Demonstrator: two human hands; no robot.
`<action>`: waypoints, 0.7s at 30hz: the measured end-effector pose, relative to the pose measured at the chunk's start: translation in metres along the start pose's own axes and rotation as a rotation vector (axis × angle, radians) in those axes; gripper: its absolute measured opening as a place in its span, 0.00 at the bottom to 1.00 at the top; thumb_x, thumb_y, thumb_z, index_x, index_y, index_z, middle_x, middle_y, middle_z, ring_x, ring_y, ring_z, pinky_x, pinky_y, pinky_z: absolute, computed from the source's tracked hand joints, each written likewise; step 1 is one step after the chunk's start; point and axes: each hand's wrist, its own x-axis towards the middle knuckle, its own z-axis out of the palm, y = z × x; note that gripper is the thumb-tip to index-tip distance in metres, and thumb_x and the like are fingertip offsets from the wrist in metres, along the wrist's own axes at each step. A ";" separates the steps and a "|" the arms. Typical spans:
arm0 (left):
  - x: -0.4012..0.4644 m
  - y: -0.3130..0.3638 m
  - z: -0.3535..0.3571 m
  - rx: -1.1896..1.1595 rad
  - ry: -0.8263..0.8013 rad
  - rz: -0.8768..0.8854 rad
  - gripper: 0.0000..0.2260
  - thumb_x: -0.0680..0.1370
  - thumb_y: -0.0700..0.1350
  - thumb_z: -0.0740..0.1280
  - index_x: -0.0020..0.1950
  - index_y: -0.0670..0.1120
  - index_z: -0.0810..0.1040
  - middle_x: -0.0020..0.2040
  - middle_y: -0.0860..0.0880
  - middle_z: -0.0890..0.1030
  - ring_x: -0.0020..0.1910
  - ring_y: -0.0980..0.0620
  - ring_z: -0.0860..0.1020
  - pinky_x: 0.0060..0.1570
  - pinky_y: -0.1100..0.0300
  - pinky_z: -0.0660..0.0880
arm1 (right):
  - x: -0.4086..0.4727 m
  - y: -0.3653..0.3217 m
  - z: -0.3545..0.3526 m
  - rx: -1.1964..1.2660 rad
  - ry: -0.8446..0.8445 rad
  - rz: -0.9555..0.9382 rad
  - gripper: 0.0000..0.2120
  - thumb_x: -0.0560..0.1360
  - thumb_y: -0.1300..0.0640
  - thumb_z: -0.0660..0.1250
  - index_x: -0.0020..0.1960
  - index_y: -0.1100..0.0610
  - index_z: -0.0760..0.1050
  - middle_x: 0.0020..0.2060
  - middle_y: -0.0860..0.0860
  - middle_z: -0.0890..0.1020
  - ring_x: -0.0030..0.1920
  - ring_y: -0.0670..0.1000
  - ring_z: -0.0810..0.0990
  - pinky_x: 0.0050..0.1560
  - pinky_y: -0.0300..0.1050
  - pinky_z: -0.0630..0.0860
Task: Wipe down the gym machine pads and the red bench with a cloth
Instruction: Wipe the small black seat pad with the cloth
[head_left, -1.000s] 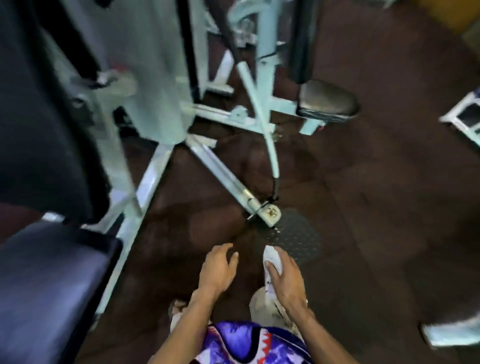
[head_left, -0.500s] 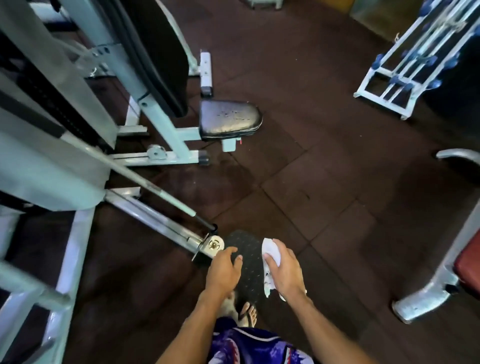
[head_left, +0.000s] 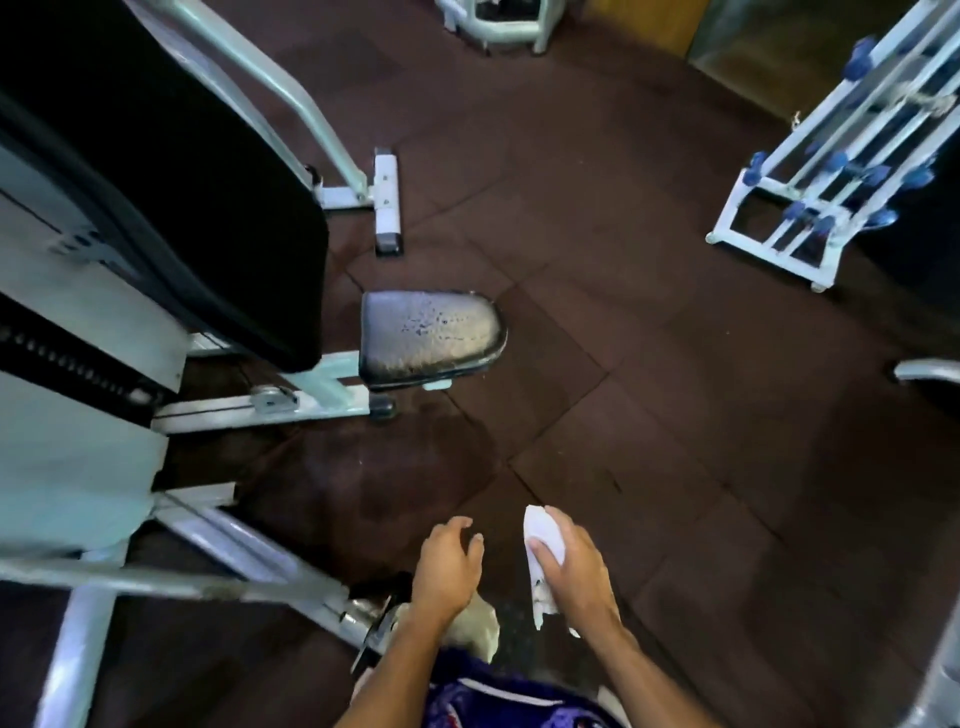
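Half the cloth (head_left: 540, 551) hides under gripping right hand (head_left: 571, 566); left hand (head_left: 449, 564) fingers loose.

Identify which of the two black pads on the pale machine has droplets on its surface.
The small seat pad, flat and low in the middle of the view, is speckled with droplets. The large back pad, tilted at upper left, shows plain black.
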 end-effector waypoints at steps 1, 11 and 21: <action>0.019 0.010 -0.009 -0.001 0.015 0.001 0.16 0.80 0.49 0.62 0.67 0.46 0.74 0.61 0.44 0.78 0.59 0.47 0.79 0.65 0.52 0.75 | 0.022 -0.009 -0.003 0.003 -0.002 -0.005 0.22 0.79 0.47 0.65 0.72 0.46 0.69 0.67 0.51 0.77 0.66 0.53 0.75 0.66 0.46 0.70; 0.197 0.075 -0.088 0.048 0.223 -0.047 0.15 0.81 0.48 0.63 0.66 0.47 0.74 0.62 0.45 0.78 0.63 0.47 0.76 0.66 0.50 0.72 | 0.236 -0.088 -0.024 -0.059 -0.088 -0.092 0.23 0.80 0.47 0.65 0.74 0.49 0.68 0.68 0.50 0.75 0.67 0.52 0.74 0.67 0.47 0.70; 0.405 0.045 -0.095 0.348 0.380 0.059 0.20 0.80 0.48 0.63 0.71 0.45 0.70 0.71 0.42 0.70 0.72 0.42 0.67 0.70 0.45 0.68 | 0.453 -0.100 0.026 -0.090 -0.059 -0.201 0.24 0.80 0.50 0.65 0.75 0.50 0.67 0.69 0.53 0.74 0.68 0.54 0.72 0.69 0.48 0.68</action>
